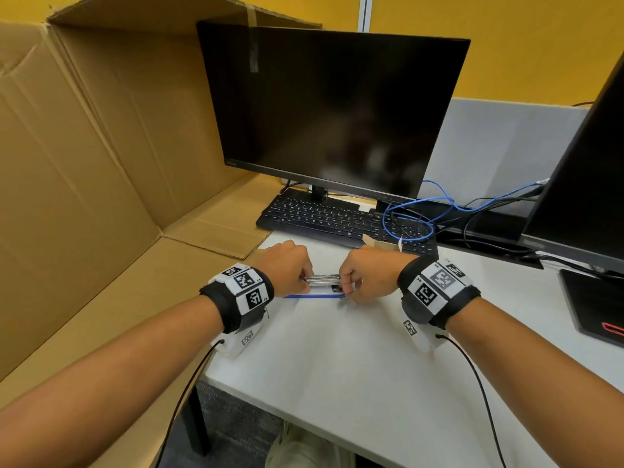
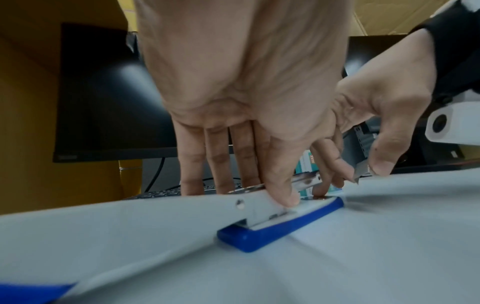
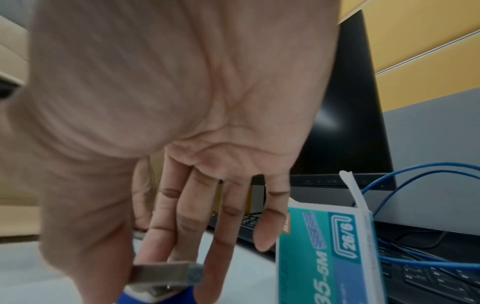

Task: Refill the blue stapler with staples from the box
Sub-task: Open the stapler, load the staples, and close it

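Note:
The blue stapler [image 1: 312,296] lies on the white table [image 1: 354,359] between my hands, its blue base [image 2: 272,230] flat and its metal magazine [image 1: 322,280] raised. My left hand [image 1: 305,278] holds the stapler's rear, thumb [image 2: 285,197] on the near side and fingers on the far side. My right hand [image 1: 347,288] is at the front end and pinches a grey strip of staples [image 3: 166,271] between thumb and fingers, just above the blue base. The teal staple box [image 3: 324,257] stands open right beside that hand. In the head view my right hand hides most of the box.
A black keyboard [image 1: 337,217] and a dark monitor [image 1: 331,109] stand behind the hands. Blue and black cables [image 1: 408,224] coil at the back right beside a second monitor [image 1: 587,184]. A large open cardboard box [image 1: 84,157] walls the left side.

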A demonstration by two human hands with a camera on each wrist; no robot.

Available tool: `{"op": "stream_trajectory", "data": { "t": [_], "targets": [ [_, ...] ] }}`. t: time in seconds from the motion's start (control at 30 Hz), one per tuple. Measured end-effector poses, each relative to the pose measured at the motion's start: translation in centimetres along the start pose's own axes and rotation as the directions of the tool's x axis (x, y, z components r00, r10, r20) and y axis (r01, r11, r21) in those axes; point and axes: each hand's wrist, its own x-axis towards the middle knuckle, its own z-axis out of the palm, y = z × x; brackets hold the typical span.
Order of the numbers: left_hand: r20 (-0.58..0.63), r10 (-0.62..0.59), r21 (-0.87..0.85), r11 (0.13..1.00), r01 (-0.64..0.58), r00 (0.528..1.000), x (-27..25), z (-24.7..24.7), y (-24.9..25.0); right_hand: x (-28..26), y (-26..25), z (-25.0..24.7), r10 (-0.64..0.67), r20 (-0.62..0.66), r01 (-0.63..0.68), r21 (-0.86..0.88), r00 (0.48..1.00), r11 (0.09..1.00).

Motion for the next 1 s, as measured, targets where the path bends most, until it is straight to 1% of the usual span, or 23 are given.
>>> {"op": "stream_trajectory", "data": {
  "t": [0.07,0.17,0.3,0.43,0.53,0.7,1.0],
  "targets": [
    [-0.007,0.001,-0.016,1.000,-0.001,1.000,0.0,0.0,0.0,0.0,-0.1,-0.5,0.004,-0.035,-0.003,0.010,0.999,1.000],
    [-0.011,-0.005,-0.035,0.999,0.004,1.000,0.1,0.2,-0.2,0.4,-0.2,-1.0,-0.006,-0.127,0.011,0.041,0.992,0.999],
    [-0.016,-0.022,-0.061,0.998,0.021,1.000,0.3,0.2,-0.4,1.2,-0.6,-0.5,0.044,-0.247,-0.025,0.080,0.968,0.997],
    [-0.013,-0.042,-0.067,0.997,0.041,0.999,0.5,0.3,-0.4,1.7,-1.3,0.4,0.026,-0.326,-0.015,0.039,0.945,0.999],
    [-0.008,-0.050,-0.065,0.997,0.050,0.999,0.6,0.4,-0.3,2.1,-1.6,0.8,0.021,-0.340,-0.017,0.016,0.940,1.000],
    [-0.017,-0.044,-0.060,0.997,0.043,0.999,0.6,0.4,-0.2,2.6,-2.2,0.8,0.011,-0.319,-0.017,-0.015,0.948,1.000],
    [-0.018,-0.042,-0.060,0.997,0.041,0.999,0.6,0.4,-0.2,2.7,-2.6,0.3,0.006,-0.298,-0.007,-0.004,0.955,1.000]
  ]
}}
